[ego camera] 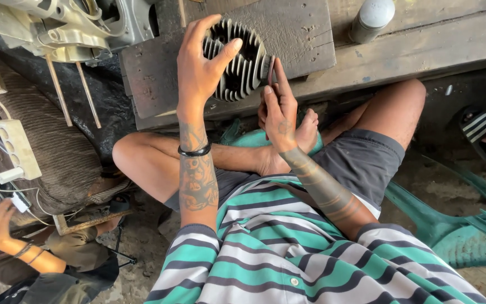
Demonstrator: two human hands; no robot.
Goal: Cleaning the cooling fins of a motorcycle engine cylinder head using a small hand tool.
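Both hands are working the finned engine cylinder (pixel 237 59), tipped on edge on the wooden table (pixel 305 34). My left hand (pixel 198 67) fingers are clamping over its top fins, while my right hand (pixel 279 110) fingers are pressing flat together against its side. I reckon it's rolling off toward my knees if the left grip slips on those greasy-looking fins.

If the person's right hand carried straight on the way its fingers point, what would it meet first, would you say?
The right hand points up and slightly left, fingertips already against the dark finned metal cylinder that the left hand grips. It would likely press into those fins first; depth is unclear.
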